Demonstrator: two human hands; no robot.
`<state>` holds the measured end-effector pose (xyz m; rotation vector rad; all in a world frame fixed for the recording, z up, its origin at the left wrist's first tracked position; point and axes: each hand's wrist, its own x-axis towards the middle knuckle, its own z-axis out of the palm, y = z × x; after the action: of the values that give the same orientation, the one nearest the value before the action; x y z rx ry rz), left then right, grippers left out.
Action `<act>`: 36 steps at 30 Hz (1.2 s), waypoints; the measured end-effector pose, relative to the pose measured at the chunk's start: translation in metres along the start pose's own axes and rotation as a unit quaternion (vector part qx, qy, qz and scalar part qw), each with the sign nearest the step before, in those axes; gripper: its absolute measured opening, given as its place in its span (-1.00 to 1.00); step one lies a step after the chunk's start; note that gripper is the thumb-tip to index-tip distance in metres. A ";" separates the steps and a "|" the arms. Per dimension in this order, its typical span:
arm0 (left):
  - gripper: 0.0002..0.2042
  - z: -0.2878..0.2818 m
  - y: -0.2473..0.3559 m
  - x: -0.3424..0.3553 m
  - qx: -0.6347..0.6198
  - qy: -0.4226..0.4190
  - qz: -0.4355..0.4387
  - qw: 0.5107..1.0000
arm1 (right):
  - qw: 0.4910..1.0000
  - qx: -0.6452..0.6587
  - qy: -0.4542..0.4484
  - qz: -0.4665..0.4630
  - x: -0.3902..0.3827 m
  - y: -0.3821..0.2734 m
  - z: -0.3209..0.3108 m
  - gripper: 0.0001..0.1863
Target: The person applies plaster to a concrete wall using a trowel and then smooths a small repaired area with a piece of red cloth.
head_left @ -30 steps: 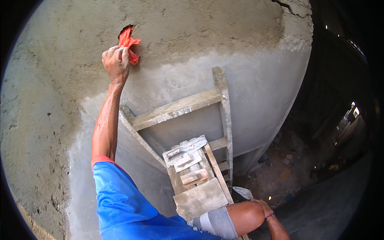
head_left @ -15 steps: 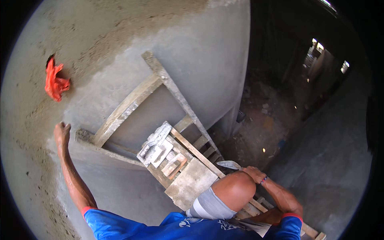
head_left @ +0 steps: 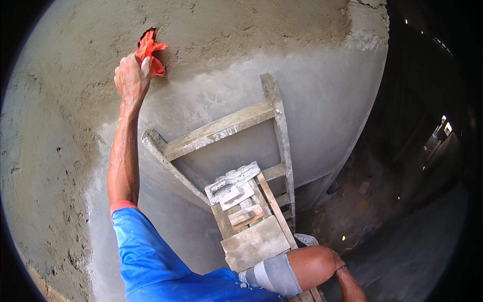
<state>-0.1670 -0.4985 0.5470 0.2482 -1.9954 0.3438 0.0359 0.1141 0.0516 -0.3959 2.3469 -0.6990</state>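
Note:
My left hand (head_left: 132, 78) is raised to the wall, its fingers closed on a crumpled red plastic bag (head_left: 151, 52). The bag sticks out of a dark hole in the rough plaster. My right hand is almost wholly hidden behind my bent knee; only its wrist (head_left: 341, 269) with a bracelet shows. A trowel (head_left: 306, 240) pokes its blade out past the knee, by that hand, its handle hidden. Ahead of the knee, a plaster float (head_left: 235, 182) and a smaller float with a reddish base (head_left: 245, 216) lie on a wooden platform.
A grey-caked wooden ladder (head_left: 220, 130) leans against the wall beyond the platform. A flat board (head_left: 255, 243) lies on the platform before my leg. Wet rough plaster (head_left: 241, 30) meets smooth grey wall (head_left: 332, 100). Far below on the right is a dark, littered floor (head_left: 347, 214).
My left hand has risen from below the red bag and closed on it. My view has swung left, so the wall, ladder and platform sit farther right. My right hand has slipped behind the knee.

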 end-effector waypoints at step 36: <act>-0.73 0.047 -0.030 0.078 -0.213 0.017 -0.052 0.976 | 0.998 0.036 -0.009 0.059 0.013 -0.007 0.003 -0.58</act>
<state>-0.2303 -0.5452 0.6020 0.0732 -1.9589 -0.1484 0.0288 0.1016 0.0470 -0.2300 2.2996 -0.7183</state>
